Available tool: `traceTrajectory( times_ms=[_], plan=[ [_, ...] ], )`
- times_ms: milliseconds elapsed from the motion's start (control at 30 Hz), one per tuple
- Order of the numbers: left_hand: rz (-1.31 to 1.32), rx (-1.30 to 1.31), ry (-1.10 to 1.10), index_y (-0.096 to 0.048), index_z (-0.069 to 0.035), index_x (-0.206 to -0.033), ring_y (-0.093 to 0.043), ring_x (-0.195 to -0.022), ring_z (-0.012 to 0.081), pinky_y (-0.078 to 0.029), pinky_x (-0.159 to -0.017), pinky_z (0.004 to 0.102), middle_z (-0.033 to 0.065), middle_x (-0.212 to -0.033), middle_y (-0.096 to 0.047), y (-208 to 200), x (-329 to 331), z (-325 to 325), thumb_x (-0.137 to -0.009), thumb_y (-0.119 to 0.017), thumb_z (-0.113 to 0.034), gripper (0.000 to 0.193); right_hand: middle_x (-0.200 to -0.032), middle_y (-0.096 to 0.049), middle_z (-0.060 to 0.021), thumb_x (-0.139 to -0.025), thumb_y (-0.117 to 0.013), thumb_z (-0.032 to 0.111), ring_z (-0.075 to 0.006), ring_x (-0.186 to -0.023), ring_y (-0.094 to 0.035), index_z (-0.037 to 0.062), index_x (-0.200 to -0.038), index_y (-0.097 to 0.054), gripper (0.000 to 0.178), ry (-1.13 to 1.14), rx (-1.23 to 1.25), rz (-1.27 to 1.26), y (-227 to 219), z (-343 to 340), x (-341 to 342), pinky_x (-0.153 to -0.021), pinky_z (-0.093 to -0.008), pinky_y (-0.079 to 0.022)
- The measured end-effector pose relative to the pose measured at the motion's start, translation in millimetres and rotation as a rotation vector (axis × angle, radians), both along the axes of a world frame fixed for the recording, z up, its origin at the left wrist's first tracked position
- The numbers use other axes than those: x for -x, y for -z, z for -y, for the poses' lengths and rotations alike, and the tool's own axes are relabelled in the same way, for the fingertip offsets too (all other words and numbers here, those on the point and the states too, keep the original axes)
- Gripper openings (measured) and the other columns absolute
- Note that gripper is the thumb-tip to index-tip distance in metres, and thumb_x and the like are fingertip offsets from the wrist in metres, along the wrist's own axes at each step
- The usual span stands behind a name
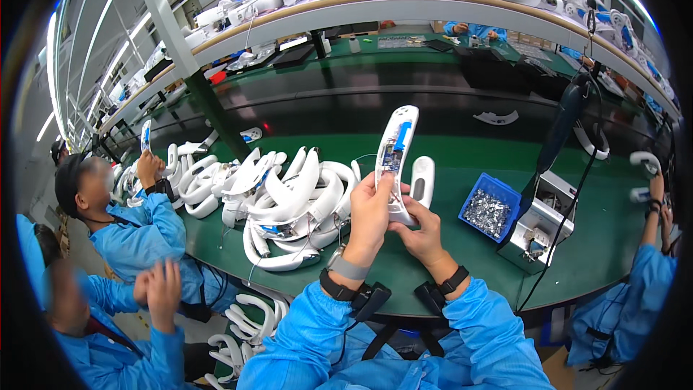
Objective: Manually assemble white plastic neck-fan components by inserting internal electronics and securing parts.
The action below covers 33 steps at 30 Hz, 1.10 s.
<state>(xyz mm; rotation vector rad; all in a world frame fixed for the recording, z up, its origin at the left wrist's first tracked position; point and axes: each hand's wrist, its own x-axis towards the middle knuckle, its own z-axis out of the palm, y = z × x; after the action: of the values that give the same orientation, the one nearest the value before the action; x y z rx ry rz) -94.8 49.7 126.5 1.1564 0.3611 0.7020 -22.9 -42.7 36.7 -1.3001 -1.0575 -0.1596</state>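
Observation:
In front of me I hold a curved white plastic housing (402, 124), raised above the green table and tilted upright. Its open inner face shows a small blue circuit board (392, 157) and a strip of blue material. My left hand (369, 217) grips the lower left part, thumb on the inner face. From the right, my right hand (422, 235) closes round the bottom end. Just behind the right fingers rises a rounded white arm (423, 179) with a grey slot; whether it joins the housing is hidden.
Left of my hands lies a heap of white curved housings (296, 195). On the right are a blue bin (492, 206) of small metal parts and a metal fixture (538, 235) with a black cable. A loaded shelf (390, 3) spans above. Co-workers in blue sit at both sides.

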Motion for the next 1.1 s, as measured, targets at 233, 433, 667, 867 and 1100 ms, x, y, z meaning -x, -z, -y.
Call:
traceTrajectory(
  times_ms=[233, 433, 667, 867, 1100],
  plan=[
    [0.057, -0.005, -0.016, -0.058, 0.002, -0.108, -0.07, -0.077, 0.0175, -0.057, -0.07, 0.029, 0.0135, -0.093, -0.07, -7.1, -2.6, 2.1, -0.102, -0.045, -0.013, 0.021, -0.117, -0.069, -0.0181, -0.075, -0.083, 0.011, -0.0226, -0.103, -0.069, -0.0021, -0.111, -0.064, 0.042, -0.155, 0.078, -0.195, 7.8, -1.8, -12.8, -0.086, -0.0324, -0.055],
    [0.035, -0.004, -0.093, -0.059, 0.001, -0.101, -0.067, -0.065, 0.0141, -0.056, -0.054, 0.0258, 0.0114, -0.084, -0.069, 1.5, -8.7, 0.2, -0.1, -0.052, -0.015, 0.019, -0.123, -0.066, -0.0198, -0.074, -0.082, 0.006, -0.0255, -0.105, -0.069, -0.0019, -0.115, -0.063, 0.046, -0.174, 0.085, -0.185, 8.4, -5.2, -11.4, -0.09, -0.0344, -0.054],
    [0.108, -0.066, -0.08, -0.06, 0.003, -0.113, -0.066, -0.065, 0.0123, -0.055, -0.054, 0.0244, 0.0105, -0.084, -0.07, 10.5, -9.4, 5.6, -0.102, -0.048, -0.016, 0.025, -0.124, -0.064, -0.0214, -0.077, -0.076, 0.001, -0.0315, -0.113, -0.065, -0.0024, -0.115, -0.063, 0.041, -0.072, 0.155, -0.126, 13.8, -2.3, -11.4, -0.096, -0.0368, -0.051],
    [0.107, -0.012, -0.073, -0.062, 0.004, -0.099, -0.068, -0.066, 0.0138, -0.056, -0.056, 0.0253, 0.0105, -0.081, -0.069, 7.0, -7.7, -2.7, -0.098, -0.053, -0.011, 0.018, -0.121, -0.064, -0.0205, -0.08, -0.07, -0.002, -0.0296, -0.107, -0.067, -0.0049, -0.114, -0.062, 0.035, -0.113, 0.175, -0.175, 2.7, -4.0, -1.7, -0.091, -0.0356, -0.052],
    [0.114, -0.088, 0.095, -0.062, 0.007, -0.12, -0.067, -0.087, 0.011, -0.053, -0.07, 0.022, 0.013, -0.102, -0.071, 26.1, -16.2, -12.0, -0.098, -0.052, -0.008, 0.029, -0.112, -0.066, -0.0239, -0.081, -0.067, -0.002, -0.0342, -0.102, -0.068, -0.0045, -0.117, -0.06, 0.037, 0.107, 0.176, -0.127, 5.7, -3.2, -0.8, -0.09, -0.0376, -0.052]
  ],
)
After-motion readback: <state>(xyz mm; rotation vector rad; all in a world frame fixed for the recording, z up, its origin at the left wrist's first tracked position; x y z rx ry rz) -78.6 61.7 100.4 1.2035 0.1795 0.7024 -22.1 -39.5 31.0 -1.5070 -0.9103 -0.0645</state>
